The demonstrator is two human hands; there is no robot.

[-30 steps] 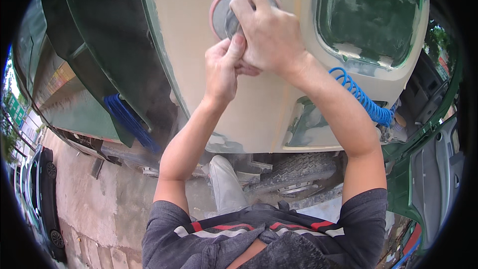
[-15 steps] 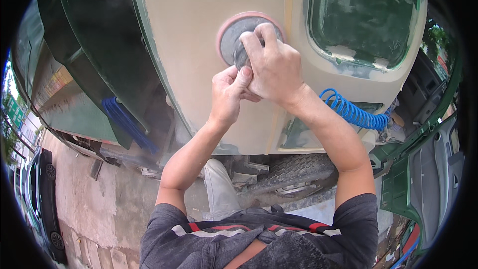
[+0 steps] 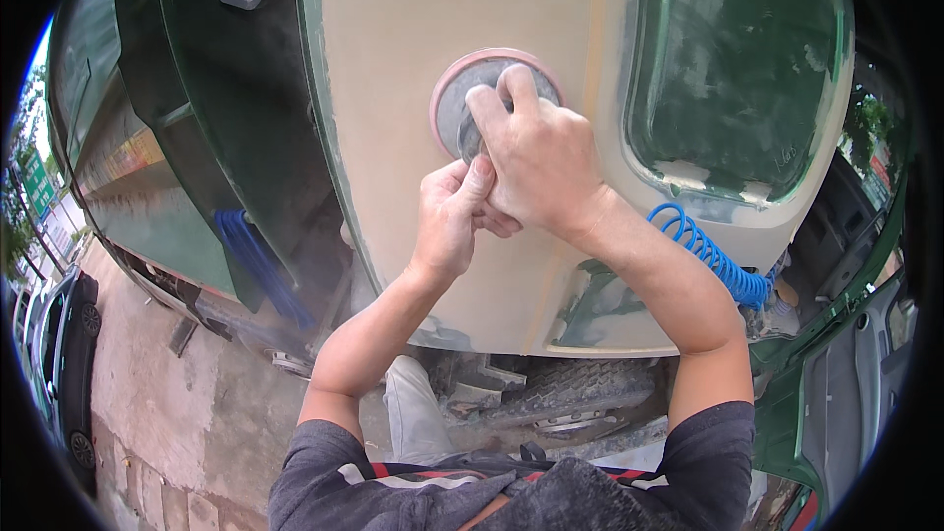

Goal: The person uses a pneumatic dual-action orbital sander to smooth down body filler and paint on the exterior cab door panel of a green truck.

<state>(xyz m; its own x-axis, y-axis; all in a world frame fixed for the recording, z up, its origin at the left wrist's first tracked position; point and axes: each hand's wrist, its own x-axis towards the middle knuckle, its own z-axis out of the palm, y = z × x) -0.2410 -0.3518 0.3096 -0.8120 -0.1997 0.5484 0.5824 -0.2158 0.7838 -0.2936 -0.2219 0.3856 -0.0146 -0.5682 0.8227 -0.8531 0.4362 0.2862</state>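
Observation:
Both hands are on a round grey sander with a pink-edged disc, which lies against a beige, filler-coated vehicle panel. My right hand is curled over the top of the sander, its fingers bent across the dark middle. Just below and to the left, my left hand closes on the sander's near side with its thumb up against the right hand. Pale dust coats the fingers. The palms hide most of the sander's body and grip.
Right of the sander is a green recessed window area. A blue coiled hose hangs by my right forearm. Dark green bodywork with a bundle of blue cord stands left. A tyre shows below the panel; a parked car is far left.
The view has shifted, so the panel sits lower and farther right in the picture. Against the panel, both hands and the sander have slid a little left and upward.

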